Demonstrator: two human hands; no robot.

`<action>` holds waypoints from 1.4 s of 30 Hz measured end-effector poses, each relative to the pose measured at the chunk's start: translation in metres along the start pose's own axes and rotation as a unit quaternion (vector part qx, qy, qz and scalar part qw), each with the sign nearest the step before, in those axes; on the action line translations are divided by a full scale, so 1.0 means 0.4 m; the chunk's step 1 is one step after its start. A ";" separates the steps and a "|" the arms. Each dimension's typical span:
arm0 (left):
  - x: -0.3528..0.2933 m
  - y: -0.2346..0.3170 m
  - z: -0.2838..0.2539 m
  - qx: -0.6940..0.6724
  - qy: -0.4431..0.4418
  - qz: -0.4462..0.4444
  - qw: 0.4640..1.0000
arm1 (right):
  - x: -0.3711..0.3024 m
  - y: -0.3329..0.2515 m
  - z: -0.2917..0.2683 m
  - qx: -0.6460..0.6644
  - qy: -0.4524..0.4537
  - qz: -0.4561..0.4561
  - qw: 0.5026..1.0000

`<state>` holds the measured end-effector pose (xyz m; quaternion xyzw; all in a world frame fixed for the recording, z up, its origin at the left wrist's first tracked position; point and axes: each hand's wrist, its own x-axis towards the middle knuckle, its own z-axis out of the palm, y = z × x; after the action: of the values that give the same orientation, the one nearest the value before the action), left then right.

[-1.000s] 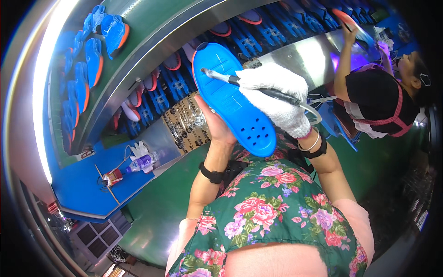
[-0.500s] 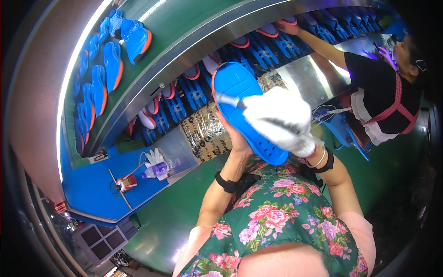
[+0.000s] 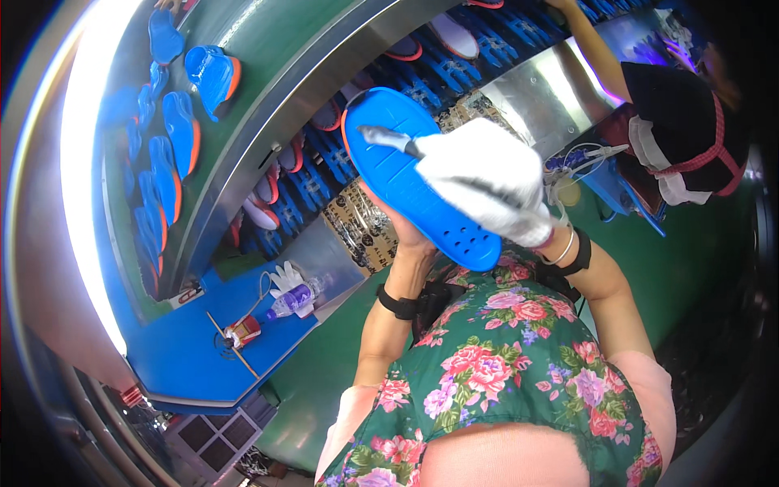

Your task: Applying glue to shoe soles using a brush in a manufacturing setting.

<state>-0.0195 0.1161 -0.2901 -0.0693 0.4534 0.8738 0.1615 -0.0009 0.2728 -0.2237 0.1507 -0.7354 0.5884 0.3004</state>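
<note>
My bare left hand (image 3: 410, 231) grips a blue shoe sole (image 3: 422, 183) with an orange edge from beneath, its fingers mostly hidden by the sole. The sole is tilted, and several small holes show at its end nearest me. My right hand (image 3: 483, 178), in a white knitted glove, is closed around a small brush (image 3: 387, 138). The brush's pale grey head lies over the grooved upper part of the sole; the glove hides the handle.
Beyond the sole, a rack holds shoes and blue parts (image 3: 312, 191). Several blue soles (image 3: 182, 134) lie on a green belt at left. A blue table (image 3: 191, 341) carries a bottle (image 3: 288, 300), a glove and a red cup (image 3: 242, 331). A co-worker (image 3: 677, 122) stands at right.
The brush has moved up the sole toward its far end. The sole has shifted slightly left and up, the whole view has turned a little, and a hand now shows at the top left.
</note>
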 end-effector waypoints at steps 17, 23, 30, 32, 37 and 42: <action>0.056 -0.002 -0.138 -0.082 -0.050 -0.078 0.992 | -0.048 -0.034 -0.001 0.038 -0.092 -0.028 0.995; 0.088 0.018 -0.080 -0.210 -0.227 -0.124 0.943 | -0.060 -0.032 -0.009 -0.098 -0.103 -0.081 0.986; 0.087 0.017 -0.072 -0.226 -0.216 -0.158 0.937 | -0.086 -0.029 -0.014 0.058 -0.030 0.072 0.995; 0.082 0.024 -0.066 -0.192 -0.190 -0.135 0.953 | -0.091 -0.046 -0.015 -0.051 -0.044 0.015 0.998; 0.112 -0.011 -0.083 -0.262 -0.278 -0.112 0.917 | -0.132 -0.062 0.002 0.004 -0.082 0.001 0.997; 0.125 -0.019 -0.087 -0.248 -0.250 -0.104 0.930 | -0.139 -0.045 -0.030 0.019 -0.024 0.094 0.995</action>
<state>-0.0647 0.1026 -0.3295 0.0672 0.1572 0.9258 0.3373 0.0557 0.2724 -0.2424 0.1006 -0.7420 0.6240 0.2234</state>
